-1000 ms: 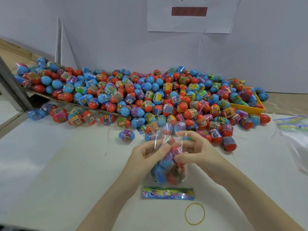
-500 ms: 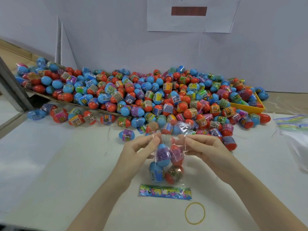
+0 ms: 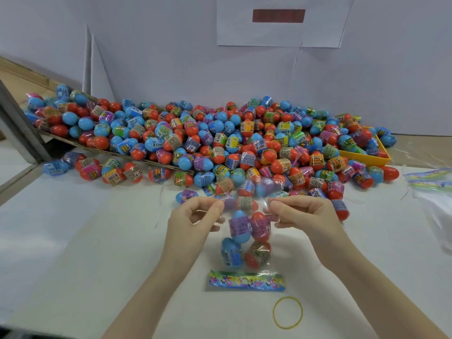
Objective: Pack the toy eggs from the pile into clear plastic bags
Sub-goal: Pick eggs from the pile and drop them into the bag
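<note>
"6+" on egg labels [image 3: 250, 226], wall sign [image 3: 278, 15] unreadable

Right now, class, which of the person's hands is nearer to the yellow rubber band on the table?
Right. The right hand is above and slightly right of the rubber band; the left hand sits farther off, up and to the left. Both pinch the bag.

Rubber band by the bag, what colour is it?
Yellow. The rubber band lies on the white table, clearest in the head view.
</note>
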